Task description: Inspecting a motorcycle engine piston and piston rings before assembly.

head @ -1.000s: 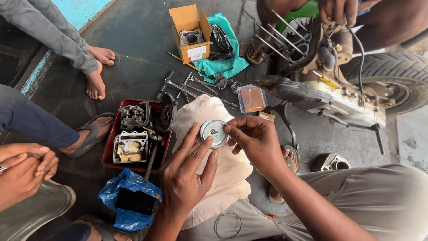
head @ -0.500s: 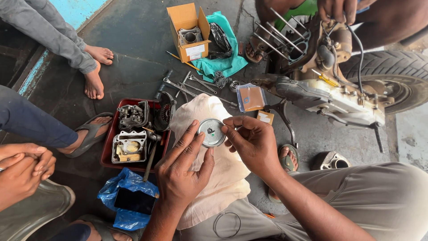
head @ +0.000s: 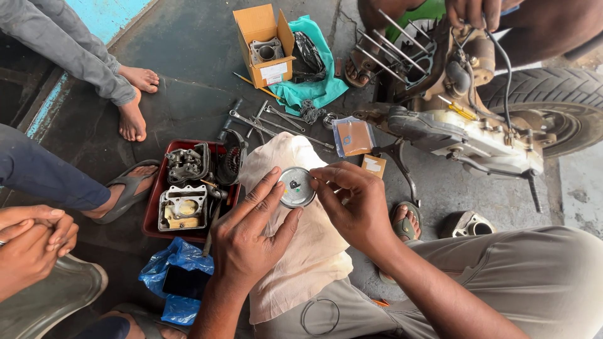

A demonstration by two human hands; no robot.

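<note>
both hands hold a round shiny disc (head: 296, 187) with small dots on it, over a pale cloth (head: 301, 238). the left hand (head: 251, 235) cups it; the right hand (head: 355, 204) pinches its edge. a red tray (head: 151, 216) sits left.

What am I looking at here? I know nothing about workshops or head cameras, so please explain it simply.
The picture comes from a camera worn on a person's head, looking down at their own two bare hands. The left hand and right hand together hold a small round metal part over a pale cloth on the person's lap. On the concrete floor lie a red tray of engine parts, loose tools, an open cardboard box on a teal rag, and a blue plastic bag. At upper right is a partly stripped engine beside a tyre. Other people's bare feet and clasped hands show at the left.
</note>
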